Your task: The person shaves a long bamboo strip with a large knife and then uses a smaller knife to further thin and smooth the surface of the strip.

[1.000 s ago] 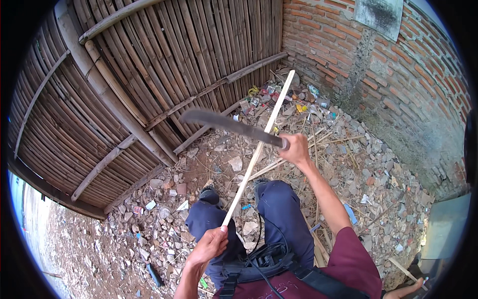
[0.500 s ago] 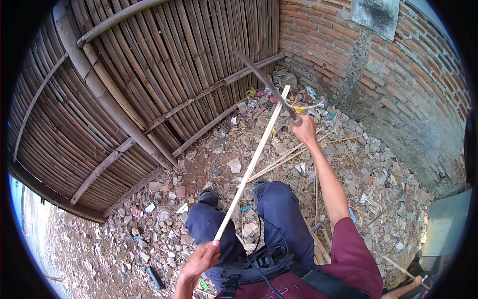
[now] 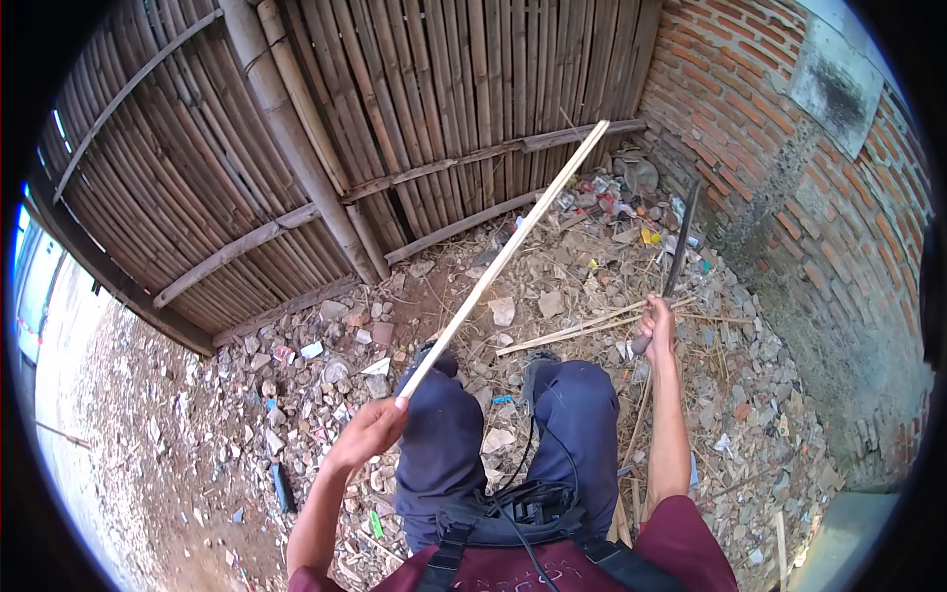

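Note:
My left hand (image 3: pixel 376 426) is closed round the lower end of a long pale strip of split bamboo or wood (image 3: pixel 505 259), which slants up and away to the right above my knees. In my right hand (image 3: pixel 659 323) is a machete (image 3: pixel 681 242), gripped by its handle, with the dark blade pointing up and away. Blade and strip are apart. Below them on the ground lie several thin pale strips (image 3: pixel 592 328), close to my right hand.
A bamboo-slat wall (image 3: pixel 444 79) rises ahead and to the left; a brick wall (image 3: pixel 740 74) stands on the right. Stones and rubble (image 3: pixel 326 395) cover the ground, with litter (image 3: pixel 612 202) in the corner. A grey panel (image 3: pixel 848 543) sits at lower right.
The machete has swung from across the strip out to the right, its blade now off the strip. My left hand has moved left and up with the strip. The view has shifted.

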